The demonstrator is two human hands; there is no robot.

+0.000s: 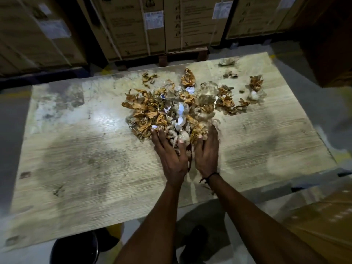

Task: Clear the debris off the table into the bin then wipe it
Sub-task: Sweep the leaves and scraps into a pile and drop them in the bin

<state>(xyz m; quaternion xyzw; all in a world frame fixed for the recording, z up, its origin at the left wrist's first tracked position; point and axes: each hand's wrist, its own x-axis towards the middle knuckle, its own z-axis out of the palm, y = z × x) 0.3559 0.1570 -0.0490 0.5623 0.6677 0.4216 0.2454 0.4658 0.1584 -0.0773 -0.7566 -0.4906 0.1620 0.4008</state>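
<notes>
While both hands, left hand [172, 155], right hand [206, 151], press flat-fingered into debris [171, 109], stained table [85, 159] fronts stacked cartons [133, 25].

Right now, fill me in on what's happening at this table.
A person is gathering crumpled paper scraps on a stained wooden table. The left hand and right hand lie side by side, fingers spread over the near edge of the heap. Smaller scraps lie apart toward the far right corner. A dark round bin shows below the near table edge. Nothing looks wiped yet.
</notes>
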